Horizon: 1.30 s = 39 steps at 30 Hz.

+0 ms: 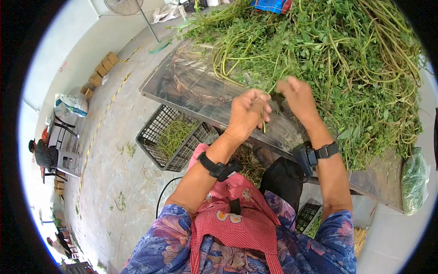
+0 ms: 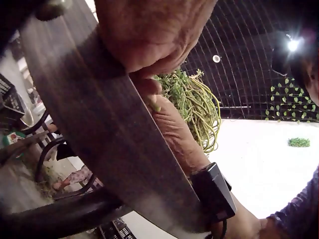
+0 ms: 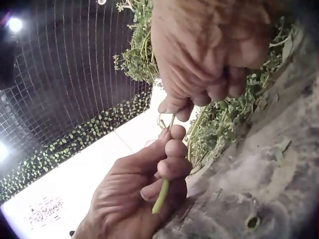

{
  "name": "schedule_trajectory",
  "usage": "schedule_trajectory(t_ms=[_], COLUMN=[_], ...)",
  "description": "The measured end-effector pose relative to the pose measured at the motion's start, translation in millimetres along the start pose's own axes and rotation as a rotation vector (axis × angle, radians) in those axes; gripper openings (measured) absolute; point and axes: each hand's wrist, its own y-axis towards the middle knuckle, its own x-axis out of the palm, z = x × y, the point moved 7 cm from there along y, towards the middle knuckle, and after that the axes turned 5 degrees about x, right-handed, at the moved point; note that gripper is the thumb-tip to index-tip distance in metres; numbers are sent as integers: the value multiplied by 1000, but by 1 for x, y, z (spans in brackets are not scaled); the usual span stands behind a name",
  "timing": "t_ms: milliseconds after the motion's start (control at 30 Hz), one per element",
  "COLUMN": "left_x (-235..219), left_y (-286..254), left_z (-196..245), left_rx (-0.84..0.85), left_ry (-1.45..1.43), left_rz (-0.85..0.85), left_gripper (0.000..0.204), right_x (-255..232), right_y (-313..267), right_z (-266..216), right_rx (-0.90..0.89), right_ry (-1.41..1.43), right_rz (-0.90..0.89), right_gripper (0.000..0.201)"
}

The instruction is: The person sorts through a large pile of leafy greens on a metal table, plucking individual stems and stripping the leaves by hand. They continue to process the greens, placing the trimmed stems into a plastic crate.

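**Both my hands on one green stem at the table edge**

My left hand [image 1: 247,113] has its fingers curled round a thin green stem [image 3: 161,195], whose cut end pokes out below my fist in the right wrist view. My right hand [image 1: 295,94] sits just beside and above it, fingertips pressed together, pinching the same stem higher up, where it runs up toward the heap. The two hands are almost touching, right at the near edge of the metal table [image 1: 191,86].

The big pile of leafy greens [image 1: 346,59] covers most of the table in front of me, with long bare stalks trailing over its top and left side. My right hand rests against the near fringe of that pile.

Below the table on my left stands a black plastic crate [image 1: 157,125] with a small heap of green stems inside. A full green plastic bag [image 1: 414,180] lies on the table corner to my right. A fan on a pole [image 1: 124,6] stands on the concrete floor beyond the table
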Motion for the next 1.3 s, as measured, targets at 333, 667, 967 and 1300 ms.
schedule_trajectory(t_ms=[333,667,967,1300], left_x=[0,0,-1,-2], left_y=[-2,-1,-1,-2], left_z=[2,2,1,2], left_rx=[41,63,68,51], left_ry=[-38,-41,-35,-26], left_rz=[-14,-9,-23,11], left_gripper=[19,21,21,20], right_x=[-10,-29,-19,-16], right_y=[-3,-23,-19,-15], right_z=[12,-64,-53,-42], right_rx=[328,-538,-561,-500], right_ry=[583,-476,-637,-582], right_rz=[-122,462,352,231], right_gripper=[35,27,19,11])
